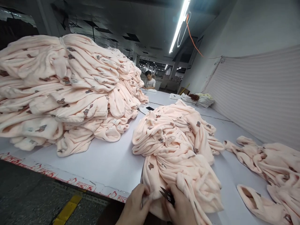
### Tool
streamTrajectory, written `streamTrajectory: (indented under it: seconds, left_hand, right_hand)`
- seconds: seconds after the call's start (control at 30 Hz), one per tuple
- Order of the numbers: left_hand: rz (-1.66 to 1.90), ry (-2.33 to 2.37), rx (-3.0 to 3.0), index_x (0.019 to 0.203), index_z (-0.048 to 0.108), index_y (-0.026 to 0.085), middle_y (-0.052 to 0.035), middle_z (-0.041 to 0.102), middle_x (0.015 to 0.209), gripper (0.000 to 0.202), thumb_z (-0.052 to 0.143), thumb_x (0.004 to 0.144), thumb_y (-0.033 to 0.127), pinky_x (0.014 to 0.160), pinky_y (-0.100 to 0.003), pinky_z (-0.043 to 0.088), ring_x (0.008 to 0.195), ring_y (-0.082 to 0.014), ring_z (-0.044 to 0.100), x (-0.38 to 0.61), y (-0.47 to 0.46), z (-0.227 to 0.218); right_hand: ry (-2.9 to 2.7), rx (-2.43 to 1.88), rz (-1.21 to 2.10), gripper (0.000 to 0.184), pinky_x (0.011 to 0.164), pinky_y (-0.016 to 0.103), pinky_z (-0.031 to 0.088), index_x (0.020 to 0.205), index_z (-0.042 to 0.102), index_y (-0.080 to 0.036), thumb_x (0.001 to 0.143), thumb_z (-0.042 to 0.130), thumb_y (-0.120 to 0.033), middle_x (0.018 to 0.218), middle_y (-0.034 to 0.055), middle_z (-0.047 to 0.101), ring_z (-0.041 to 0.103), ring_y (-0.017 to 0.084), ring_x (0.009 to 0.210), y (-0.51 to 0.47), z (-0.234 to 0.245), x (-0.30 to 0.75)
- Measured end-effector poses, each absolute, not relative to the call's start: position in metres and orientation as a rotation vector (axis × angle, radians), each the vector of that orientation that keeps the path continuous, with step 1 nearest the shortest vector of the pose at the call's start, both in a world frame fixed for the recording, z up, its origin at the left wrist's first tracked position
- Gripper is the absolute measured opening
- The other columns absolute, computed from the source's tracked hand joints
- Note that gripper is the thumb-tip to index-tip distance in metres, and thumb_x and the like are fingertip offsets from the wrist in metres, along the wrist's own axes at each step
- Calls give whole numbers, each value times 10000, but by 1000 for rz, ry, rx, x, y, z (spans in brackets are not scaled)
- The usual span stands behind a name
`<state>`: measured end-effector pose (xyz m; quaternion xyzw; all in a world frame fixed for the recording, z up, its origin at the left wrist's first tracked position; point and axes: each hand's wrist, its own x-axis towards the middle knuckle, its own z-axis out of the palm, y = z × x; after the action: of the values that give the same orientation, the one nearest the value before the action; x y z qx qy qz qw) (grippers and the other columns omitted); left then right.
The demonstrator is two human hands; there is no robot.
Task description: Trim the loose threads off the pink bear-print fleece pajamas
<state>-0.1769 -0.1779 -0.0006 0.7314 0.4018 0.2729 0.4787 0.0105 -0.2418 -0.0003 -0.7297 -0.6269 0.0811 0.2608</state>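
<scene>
My left hand (135, 206) pinches the near edge of a pale pink fleece garment (178, 147) with small brown prints, heaped on the white table (110, 159). My right hand (181, 209) rests on the same fabric and grips small black thread snips (167, 194), blades pointing left toward my left hand. Both hands sit at the table's front edge, close together.
A tall stack of folded pink garments (61, 90) fills the left of the table. Loose pink pieces (269, 168) lie at the right. A person (149, 80) sits at the far end near white stacks (199, 99). A corrugated wall (262, 93) runs along the right.
</scene>
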Motion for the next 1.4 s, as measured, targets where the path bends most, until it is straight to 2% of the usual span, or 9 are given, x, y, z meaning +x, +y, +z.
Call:
streamTrajectory:
  seconds: [0.1,0.17,0.27,0.33,0.43,0.63,0.77,0.97,1.4]
  left_hand:
    - [859,900,1773,848,524,207,-42,570,827,170,393,908,296,728,-297,428,778,-194,550,-162,-180,-7]
    - [897,904,1852,919,512,199,-63,560,893,118,506,851,296,779,-330,436,847,-223,544,-162,-178,-15]
    - [872,981,2023,991,496,187,-112,538,1046,293,608,721,172,873,-407,410,1003,-288,501,-165,-177,-27]
    - [849,1007,2061,904,482,197,-90,539,972,209,493,735,74,817,-392,422,929,-262,512,-166,-175,-34]
    - [900,960,2052,827,406,217,-33,485,815,233,349,756,2,708,-334,423,771,-207,494,-163,-172,-38]
    - [1075,863,2069,829,355,234,-25,474,833,265,323,764,-21,716,-316,427,791,-197,492,-163,-170,-37]
    - [1133,867,2089,838,354,241,-17,509,875,265,349,782,-18,763,-311,447,845,-188,526,-166,-168,-39]
    - [1235,932,2037,1002,402,244,-2,549,896,257,404,831,52,748,-277,478,815,-163,563,-166,-165,-41]
    - [1136,882,2026,1014,418,243,-3,553,912,273,408,823,48,779,-270,480,870,-163,580,-170,-165,-40]
  right_hand:
    - [-1733,-2097,93,245,604,270,458,857,560,-262,689,455,-118,760,-7,670,652,206,689,-247,-4,14]
    - [-1744,-2128,94,244,615,272,454,857,561,-267,699,454,-115,764,-10,674,658,207,706,-249,-5,14]
    - [-1748,-2190,40,245,608,265,441,853,559,-260,705,452,-96,745,-10,672,661,206,703,-247,-3,14]
    - [-1772,-2224,-14,228,593,260,432,832,561,-255,699,469,-95,727,-8,672,660,207,685,-246,-2,13]
    - [-1795,-2202,3,233,597,263,446,849,580,-257,702,488,-102,762,-3,689,666,212,698,-247,0,13]
    - [-1785,-1886,203,231,708,280,493,1048,607,-284,840,507,-295,956,17,665,656,199,823,-247,13,6]
    - [-1886,-1899,135,250,674,289,483,1051,620,-284,870,450,-257,956,18,649,646,202,785,-240,24,-4]
    - [-1892,-1964,229,228,684,270,464,982,648,-288,865,462,-227,932,10,657,648,192,782,-232,32,-11]
    - [-1790,-2008,452,206,745,274,444,956,701,-251,860,520,-237,919,28,669,646,208,851,-228,44,-16]
